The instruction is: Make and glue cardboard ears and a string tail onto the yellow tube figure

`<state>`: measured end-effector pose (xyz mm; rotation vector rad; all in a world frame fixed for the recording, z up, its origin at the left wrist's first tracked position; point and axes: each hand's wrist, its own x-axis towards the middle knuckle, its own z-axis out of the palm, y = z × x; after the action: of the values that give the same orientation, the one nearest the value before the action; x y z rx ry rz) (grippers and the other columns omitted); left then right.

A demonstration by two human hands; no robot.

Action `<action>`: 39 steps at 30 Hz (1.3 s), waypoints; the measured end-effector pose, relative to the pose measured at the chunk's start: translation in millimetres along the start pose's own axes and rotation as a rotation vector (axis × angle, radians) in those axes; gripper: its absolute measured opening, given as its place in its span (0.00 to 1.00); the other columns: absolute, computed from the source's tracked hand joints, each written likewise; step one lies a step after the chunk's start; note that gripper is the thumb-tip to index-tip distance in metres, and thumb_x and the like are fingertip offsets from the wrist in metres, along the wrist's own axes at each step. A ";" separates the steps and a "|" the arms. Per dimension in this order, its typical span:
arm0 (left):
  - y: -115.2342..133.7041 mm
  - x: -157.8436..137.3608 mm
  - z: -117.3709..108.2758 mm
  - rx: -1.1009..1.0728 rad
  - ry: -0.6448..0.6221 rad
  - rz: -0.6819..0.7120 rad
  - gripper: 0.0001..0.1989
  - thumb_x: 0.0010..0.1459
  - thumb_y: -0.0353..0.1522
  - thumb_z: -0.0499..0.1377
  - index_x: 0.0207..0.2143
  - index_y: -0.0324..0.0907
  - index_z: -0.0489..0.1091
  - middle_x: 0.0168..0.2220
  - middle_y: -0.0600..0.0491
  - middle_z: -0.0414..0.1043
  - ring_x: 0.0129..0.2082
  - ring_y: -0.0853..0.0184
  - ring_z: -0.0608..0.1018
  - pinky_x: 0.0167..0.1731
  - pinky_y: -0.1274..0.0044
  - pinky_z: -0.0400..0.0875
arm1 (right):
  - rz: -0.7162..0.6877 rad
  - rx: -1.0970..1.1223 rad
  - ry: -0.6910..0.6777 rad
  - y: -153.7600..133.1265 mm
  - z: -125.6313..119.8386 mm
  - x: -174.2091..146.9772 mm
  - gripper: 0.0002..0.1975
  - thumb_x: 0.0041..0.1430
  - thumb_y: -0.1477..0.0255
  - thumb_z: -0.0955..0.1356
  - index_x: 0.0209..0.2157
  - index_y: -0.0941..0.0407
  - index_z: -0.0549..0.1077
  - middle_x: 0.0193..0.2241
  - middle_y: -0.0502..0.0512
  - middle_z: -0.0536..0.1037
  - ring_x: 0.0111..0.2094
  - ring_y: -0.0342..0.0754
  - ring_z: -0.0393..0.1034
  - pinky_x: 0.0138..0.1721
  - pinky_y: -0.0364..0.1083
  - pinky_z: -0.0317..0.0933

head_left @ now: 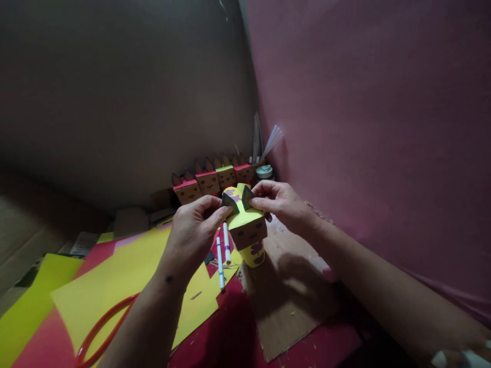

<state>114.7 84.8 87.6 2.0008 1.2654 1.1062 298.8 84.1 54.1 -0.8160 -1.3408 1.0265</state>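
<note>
Between my hands is a paper animal figure (248,232) with a yellow top, a brown cardboard face and a yellow body with purple patches. Two dark pointed ears rise from its head. My left hand (195,232) pinches the left ear (230,202) between thumb and fingers. On the other side, my right hand (282,204) grips the right ear (246,198) the same way. Two white markers (220,263) lie just left of the figure, near my left wrist.
Several similar box-headed figures (207,183) stand in a row at the back, beside a jar with a pale lid (264,171) and clear sticks (273,140). Yellow paper sheets (115,271) and orange-handled scissors (86,342) lie left. A cardboard piece (284,327) lies under the figure.
</note>
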 end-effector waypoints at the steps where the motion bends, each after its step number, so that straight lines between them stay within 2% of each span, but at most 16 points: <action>1: -0.3 -0.4 0.0 0.008 0.000 0.001 0.10 0.51 0.38 0.62 0.27 0.41 0.72 0.22 0.57 0.67 0.22 0.73 0.65 0.20 0.81 0.58 | 0.000 0.002 -0.001 0.0 0.4 0.1 0.09 0.46 0.69 0.71 0.26 0.58 0.68 0.21 0.45 0.66 0.18 0.37 0.58 0.16 0.39 0.54; 14: 2.4 -0.8 0.5 0.042 -0.005 0.003 0.10 0.51 0.38 0.62 0.25 0.41 0.72 0.21 0.58 0.66 0.21 0.73 0.64 0.21 0.80 0.57 | -0.009 -0.014 0.013 0.3 -0.7 -0.8 0.07 0.47 0.71 0.71 0.25 0.58 0.68 0.20 0.45 0.66 0.19 0.37 0.58 0.18 0.40 0.53; 21: 1.9 -0.1 -1.3 -0.027 -0.015 -0.013 0.12 0.52 0.41 0.62 0.28 0.41 0.73 0.21 0.57 0.66 0.20 0.73 0.63 0.18 0.81 0.56 | -0.037 -0.038 0.043 -3.0 -0.5 2.1 0.09 0.51 0.67 0.71 0.28 0.58 0.70 0.21 0.46 0.67 0.19 0.37 0.58 0.17 0.40 0.52; 29: 2.0 -0.3 -1.6 -0.080 -0.003 -0.022 0.12 0.54 0.40 0.61 0.28 0.41 0.72 0.20 0.58 0.65 0.19 0.75 0.63 0.17 0.81 0.56 | -0.055 -0.017 0.072 -5.3 2.9 3.8 0.10 0.51 0.67 0.71 0.25 0.58 0.70 0.20 0.45 0.66 0.19 0.37 0.57 0.19 0.40 0.51; 35: 7.4 -2.1 -2.3 -0.051 0.066 -0.001 0.09 0.56 0.38 0.59 0.28 0.41 0.73 0.17 0.60 0.59 0.17 0.75 0.60 0.16 0.80 0.53 | -0.029 0.011 0.102 -1.5 1.2 2.9 0.12 0.51 0.63 0.71 0.27 0.58 0.70 0.21 0.45 0.67 0.19 0.38 0.57 0.19 0.40 0.50; 39: 6.4 -2.6 -2.9 -0.037 0.096 0.030 0.10 0.57 0.38 0.58 0.29 0.41 0.72 0.20 0.58 0.63 0.19 0.75 0.62 0.17 0.80 0.56 | -0.038 -0.012 0.063 2.5 -5.9 -0.1 0.15 0.52 0.60 0.71 0.32 0.58 0.71 0.26 0.48 0.70 0.24 0.40 0.62 0.23 0.41 0.56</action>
<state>114.7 79.8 93.1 1.9662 1.2572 1.2440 304.3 85.4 51.2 -0.8227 -1.3053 0.9563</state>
